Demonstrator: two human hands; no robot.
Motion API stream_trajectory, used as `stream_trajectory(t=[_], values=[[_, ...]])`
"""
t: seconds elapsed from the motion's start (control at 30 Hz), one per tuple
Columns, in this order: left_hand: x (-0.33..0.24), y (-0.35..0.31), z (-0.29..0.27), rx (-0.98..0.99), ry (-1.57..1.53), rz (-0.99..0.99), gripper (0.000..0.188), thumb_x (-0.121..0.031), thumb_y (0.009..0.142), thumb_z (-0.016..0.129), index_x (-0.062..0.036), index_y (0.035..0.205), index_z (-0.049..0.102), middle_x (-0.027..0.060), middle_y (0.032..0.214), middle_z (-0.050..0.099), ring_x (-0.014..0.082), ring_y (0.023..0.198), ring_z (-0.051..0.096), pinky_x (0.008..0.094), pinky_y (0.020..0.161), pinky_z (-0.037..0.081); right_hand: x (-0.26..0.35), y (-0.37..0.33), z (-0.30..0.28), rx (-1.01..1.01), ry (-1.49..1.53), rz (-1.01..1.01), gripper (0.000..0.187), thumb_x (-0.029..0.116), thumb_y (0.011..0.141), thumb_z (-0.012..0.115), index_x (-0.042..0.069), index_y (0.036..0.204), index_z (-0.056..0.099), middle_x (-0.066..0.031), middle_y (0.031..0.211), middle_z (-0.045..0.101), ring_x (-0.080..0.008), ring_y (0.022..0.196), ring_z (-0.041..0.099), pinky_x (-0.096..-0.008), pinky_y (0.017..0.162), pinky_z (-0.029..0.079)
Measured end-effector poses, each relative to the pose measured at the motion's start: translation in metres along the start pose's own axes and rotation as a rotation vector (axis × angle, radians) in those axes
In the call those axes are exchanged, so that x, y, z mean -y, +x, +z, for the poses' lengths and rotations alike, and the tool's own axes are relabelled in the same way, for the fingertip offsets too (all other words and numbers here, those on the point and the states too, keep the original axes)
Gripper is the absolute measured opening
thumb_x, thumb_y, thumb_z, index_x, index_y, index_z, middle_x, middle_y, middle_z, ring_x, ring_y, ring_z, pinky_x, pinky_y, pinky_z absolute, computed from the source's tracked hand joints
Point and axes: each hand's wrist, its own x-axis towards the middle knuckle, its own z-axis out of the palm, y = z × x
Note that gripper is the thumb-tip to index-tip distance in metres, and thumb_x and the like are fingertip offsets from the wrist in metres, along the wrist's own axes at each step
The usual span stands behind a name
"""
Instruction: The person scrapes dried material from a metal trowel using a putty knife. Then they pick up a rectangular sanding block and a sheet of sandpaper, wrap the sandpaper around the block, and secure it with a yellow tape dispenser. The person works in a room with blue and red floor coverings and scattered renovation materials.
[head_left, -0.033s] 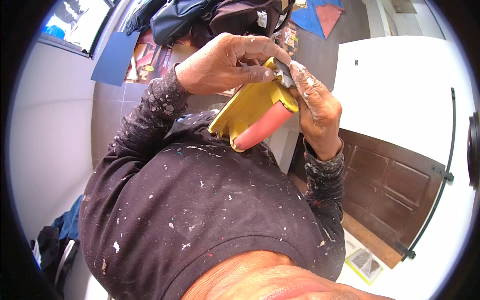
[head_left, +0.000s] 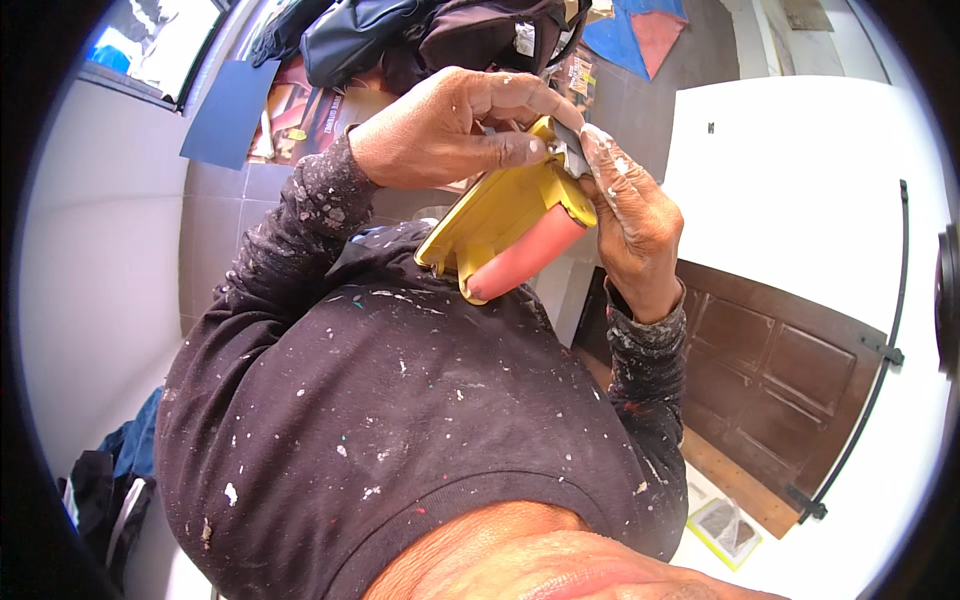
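Observation:
A yellow hand sander [head_left: 498, 205] with a pinkish-red handle [head_left: 527, 255] is held up in front of my chest, tilted, its handle side facing me. My left hand [head_left: 430, 135] grips its far end, thumb on the near side and fingers reaching over the top. At that same end, the fingers of my right hand [head_left: 637, 225] press against a grey piece [head_left: 572, 158] that looks like the folded edge of sandpaper. White dust covers the right fingertips. The sander's flat underside is hidden from me.
Dark bags [head_left: 365, 40] lie on the floor ahead, near printed cardboard [head_left: 335, 115] and a blue panel [head_left: 228, 115]. A brown panelled door [head_left: 770, 350] is at the right, with a yellow-edged tray [head_left: 725, 530] below it. Dark clothing [head_left: 110, 500] is at the lower left.

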Motion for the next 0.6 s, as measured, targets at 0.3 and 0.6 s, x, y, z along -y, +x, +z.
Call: stream_trajectory(t=[0.3,0.6], values=[[0.0,-0.004,0.015,-0.135,0.0,-0.015,0.043,-0.029,0.093,0.071,-0.003,0.123,0.058,0.0059,0.107,0.065,0.0103,0.097,0.06,0.0274,0.086,0.049,-0.001,0.011,0.004,-0.006,-0.014,-0.017,0.055,-0.015,0.076,0.059,0.003,0.128,0.064,-0.0197,0.121,0.066,-0.0345,0.113,0.065,-0.0411,0.095,0.053],[-0.003,-0.006,0.033,-0.384,-0.003,-0.162,0.046,-0.024,0.089,0.072,-0.0038,0.124,0.052,0.0103,0.093,0.066,0.0158,0.087,0.064,0.0305,0.081,0.052,0.004,0.026,-0.012,0.141,0.097,0.097,0.038,0.003,0.087,0.067,-0.001,0.125,0.064,-0.021,0.115,0.068,-0.0328,0.106,0.068,-0.0378,0.09,0.054]])
